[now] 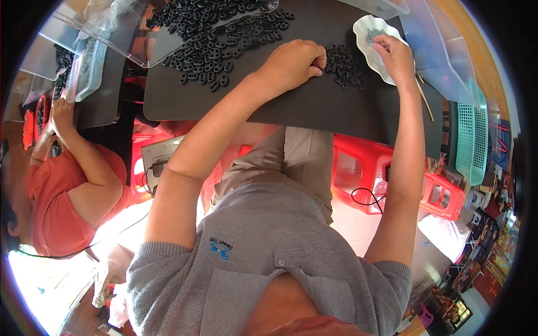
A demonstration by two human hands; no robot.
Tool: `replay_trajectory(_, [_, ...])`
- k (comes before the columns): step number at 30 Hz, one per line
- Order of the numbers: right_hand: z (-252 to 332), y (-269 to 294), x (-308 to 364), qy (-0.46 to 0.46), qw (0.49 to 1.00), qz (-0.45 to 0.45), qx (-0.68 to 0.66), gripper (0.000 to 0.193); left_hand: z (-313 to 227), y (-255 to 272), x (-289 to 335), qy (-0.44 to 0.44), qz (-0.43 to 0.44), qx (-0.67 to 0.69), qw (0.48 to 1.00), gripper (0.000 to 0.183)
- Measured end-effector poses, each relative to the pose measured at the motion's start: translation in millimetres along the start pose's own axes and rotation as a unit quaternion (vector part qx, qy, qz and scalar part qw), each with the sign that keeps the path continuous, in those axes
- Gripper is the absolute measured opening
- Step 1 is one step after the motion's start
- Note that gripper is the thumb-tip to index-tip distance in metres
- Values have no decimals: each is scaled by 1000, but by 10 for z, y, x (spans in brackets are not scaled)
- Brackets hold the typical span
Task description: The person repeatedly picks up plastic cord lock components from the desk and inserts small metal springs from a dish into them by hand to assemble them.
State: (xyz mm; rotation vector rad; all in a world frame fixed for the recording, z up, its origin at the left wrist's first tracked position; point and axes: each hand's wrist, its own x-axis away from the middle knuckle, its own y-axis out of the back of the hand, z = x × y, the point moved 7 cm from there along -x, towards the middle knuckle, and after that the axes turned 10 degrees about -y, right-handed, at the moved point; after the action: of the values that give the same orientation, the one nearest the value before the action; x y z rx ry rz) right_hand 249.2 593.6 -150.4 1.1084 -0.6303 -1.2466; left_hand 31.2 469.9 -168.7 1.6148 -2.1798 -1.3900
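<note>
Resting on the dark table (246,106), my left hand (296,66) has its fingers curled together; what they hold, if anything, is hidden. Just right of it lies a pile of small black pieces (344,67). My right hand (397,57) reaches over a white scalloped dish (363,51), thumb and forefinger pinched beside a little heap of tiny pale grey-green pieces (372,35). Whatever is between those fingertips is too small to make out. To the left of my left hand, many larger black oval pieces with two holes (210,53) spread over the table.
Clear plastic bins (448,56) stand at the table's right and far left. A thin stick (426,101) lies by the dish. A green basket (472,134) is further right, red stools (364,168) below. At left, another person in a red shirt (67,196) works.
</note>
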Motion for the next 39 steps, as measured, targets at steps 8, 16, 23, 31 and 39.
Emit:
replay_trajectory(8, [-16, -141, -46, -2, 1000, 9, 17, 16, 321, 159, 90, 108, -98, 237, 960, 17])
replay_trajectory(16, [-79, -116, -14, -39, 998, 42, -32, 20, 373, 136, 122, 153, -128, 404, 893, 17])
replay_trajectory(23, [-125, -54, 67, -40, 984, 57, -162, 22, 387, 88, 104, 166, -145, 546, 808, 13])
replay_trajectory(31, [10, -111, 68, -19, 992, 3, -123, 13, 399, 59, 90, 169, -159, 577, 783, 14])
replay_trajectory(39, [-221, -128, 76, -95, 960, 30, -263, 12, 391, 49, 102, 174, -151, 558, 797, 14])
